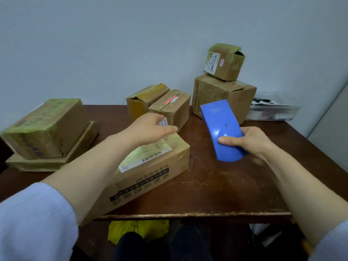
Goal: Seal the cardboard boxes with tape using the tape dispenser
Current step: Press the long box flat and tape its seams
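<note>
With left hand [148, 129] spread flat over the box [150, 176], right hand [250, 140] wrapped round the tape dispenser [224, 129]: could seal crooked, or shove the unbraced box sideways.

Plain room w/ wooden table [216, 187], taped parcels [224, 95]: packing spot.

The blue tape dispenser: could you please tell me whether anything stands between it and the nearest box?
Nothing visible does. The right hand holds the tape dispenser above the table, just right of the nearest box, with only table surface between them. The left hand is open over that box's far end.
</note>
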The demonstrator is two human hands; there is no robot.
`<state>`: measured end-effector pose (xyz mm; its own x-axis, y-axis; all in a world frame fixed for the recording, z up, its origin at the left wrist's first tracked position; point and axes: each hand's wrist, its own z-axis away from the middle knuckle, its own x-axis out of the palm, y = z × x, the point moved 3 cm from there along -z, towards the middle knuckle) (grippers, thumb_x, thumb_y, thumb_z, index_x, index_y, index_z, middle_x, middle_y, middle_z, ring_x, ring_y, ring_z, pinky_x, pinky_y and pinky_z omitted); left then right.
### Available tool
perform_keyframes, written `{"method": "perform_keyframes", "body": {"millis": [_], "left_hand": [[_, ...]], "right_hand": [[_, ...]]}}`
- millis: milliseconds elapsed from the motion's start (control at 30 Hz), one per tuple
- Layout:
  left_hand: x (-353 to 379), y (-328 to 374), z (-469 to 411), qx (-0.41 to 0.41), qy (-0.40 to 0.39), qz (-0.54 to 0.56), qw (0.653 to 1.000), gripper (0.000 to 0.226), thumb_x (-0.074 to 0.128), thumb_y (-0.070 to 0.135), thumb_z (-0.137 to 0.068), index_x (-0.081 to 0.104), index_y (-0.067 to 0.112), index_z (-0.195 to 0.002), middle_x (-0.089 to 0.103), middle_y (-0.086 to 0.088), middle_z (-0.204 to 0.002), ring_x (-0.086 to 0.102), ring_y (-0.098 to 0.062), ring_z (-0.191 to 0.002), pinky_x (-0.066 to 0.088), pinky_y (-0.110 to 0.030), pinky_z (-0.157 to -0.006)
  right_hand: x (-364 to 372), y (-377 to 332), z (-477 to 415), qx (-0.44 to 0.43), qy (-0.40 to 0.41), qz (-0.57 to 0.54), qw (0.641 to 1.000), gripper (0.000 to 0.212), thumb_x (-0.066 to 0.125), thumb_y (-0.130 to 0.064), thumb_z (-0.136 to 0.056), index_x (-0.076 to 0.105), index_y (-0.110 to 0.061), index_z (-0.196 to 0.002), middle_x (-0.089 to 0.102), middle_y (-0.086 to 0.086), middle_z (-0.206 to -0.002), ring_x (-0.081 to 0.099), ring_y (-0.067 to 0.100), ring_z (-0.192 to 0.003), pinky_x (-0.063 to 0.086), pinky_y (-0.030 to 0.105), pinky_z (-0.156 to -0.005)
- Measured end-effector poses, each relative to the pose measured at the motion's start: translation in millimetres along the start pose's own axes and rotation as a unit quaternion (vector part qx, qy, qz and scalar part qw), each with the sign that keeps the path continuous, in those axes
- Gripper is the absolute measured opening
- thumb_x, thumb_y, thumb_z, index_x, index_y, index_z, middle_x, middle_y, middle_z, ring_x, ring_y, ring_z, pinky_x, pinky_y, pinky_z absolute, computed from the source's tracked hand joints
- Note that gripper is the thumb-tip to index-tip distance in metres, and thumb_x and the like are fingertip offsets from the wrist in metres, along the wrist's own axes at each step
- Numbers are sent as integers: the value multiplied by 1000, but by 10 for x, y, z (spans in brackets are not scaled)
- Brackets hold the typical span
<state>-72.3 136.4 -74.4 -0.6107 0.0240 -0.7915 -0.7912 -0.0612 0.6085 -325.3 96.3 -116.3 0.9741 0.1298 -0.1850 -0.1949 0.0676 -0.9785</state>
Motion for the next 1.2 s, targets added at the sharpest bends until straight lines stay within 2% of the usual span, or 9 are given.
{"method": "perform_keyframes", "body": {"millis": [100, 167, 267, 433, 533, 733, 900, 1033, 1200], "left_hand": [[46, 234, -95, -18, 47, 200, 978, 5, 52, 15, -92, 56, 14, -94, 52, -6, -94, 49, -20, -87, 45, -33, -79], [134, 354, -105, -68, 23, 320, 945, 9, 45, 11, -94, 54, 10, -92, 56, -10, -89, 44, -20, -82, 42, -27, -65], [236, 436, -98, -127, -1, 391, 912, 33, 38, 28, -96, 61, 5, -91, 64, -13, -93, 52, -23, -82, 38, -27, -54], [307, 489, -95, -142, -53, 412, 898, 58, 42, 65, -87, 60, 11, -85, 55, -2, -57, 46, -18, -56, 30, -22, -44], [325, 511, -72, -131, -57, 410, 901, 32, 57, 47, -88, 55, 17, -78, 45, 2, -48, 43, -16, -54, 27, -23, -44], [351, 453, -137, -156, -67, 456, 874, 22, 59, 18, -92, 53, 13, -71, 46, -2, -63, 40, -11, -48, 25, -16, -35], [276, 490, -178, -120, -38, 406, 905, 25, 58, 6, -91, 54, 9, -67, 50, -2, -54, 42, -9, -44, 24, -16, -40], [197, 581, -223, -84, 13, 350, 933, 20, 61, 3, -88, 58, 5, -108, 52, -5, -57, 46, -11, -40, 26, -17, -36], [193, 601, -335, -73, 20, 292, 953, 8, 56, -2, -88, 49, 1, -89, 46, -8, -65, 38, -17, -50, 25, -18, -37]], "right_hand": [[-54, 28, 136, -31, -91, -91, 991, 64, 94, -26, -35, 71, -4, -90, 74, 3, -77, 69, 14, -65, 55, 23, -57], [-83, 98, 173, -47, -120, -122, 984, 69, 94, -30, -18, 74, -8, -80, 73, 5, -77, 68, 15, -64, 54, 24, -57], [-70, 109, 264, -60, -170, -166, 969, 37, 78, -18, -30, 75, -14, -67, 69, 2, -67, 64, 13, -56, 50, 21, -52], [-26, 122, 336, -53, -202, -156, 965, 60, 78, -13, -28, 65, 1, -84, 69, 7, -70, 65, 16, -57, 50, 23, -50], [10, 106, 340, -49, -208, -145, 966, 67, 83, -16, -24, 64, 1, -86, 70, 8, -71, 65, 18, -58, 50, 22, -51], [49, 2, 390, -37, -223, -171, 959, 34, 73, -13, -31, 74, -7, -64, 66, 6, -59, 62, 15, -48, 48, 20, -45], [78, 24, 354, -7, -162, -214, 963, 63, 94, -45, -7, 72, -10, -54, 57, 6, -49, 55, 16, -40, 52, 28, -44], [115, -5, 369, 22, -154, -257, 954, 67, 94, -49, -6, 74, -12, -59, 52, 4, -48, 49, 16, -34, 52, 30, -43], [130, -82, 430, 44, -129, -248, 959, 95, 94, -43, -3, 63, -6, -85, 55, 6, -51, 51, 17, -34, 50, 26, -41]]}}
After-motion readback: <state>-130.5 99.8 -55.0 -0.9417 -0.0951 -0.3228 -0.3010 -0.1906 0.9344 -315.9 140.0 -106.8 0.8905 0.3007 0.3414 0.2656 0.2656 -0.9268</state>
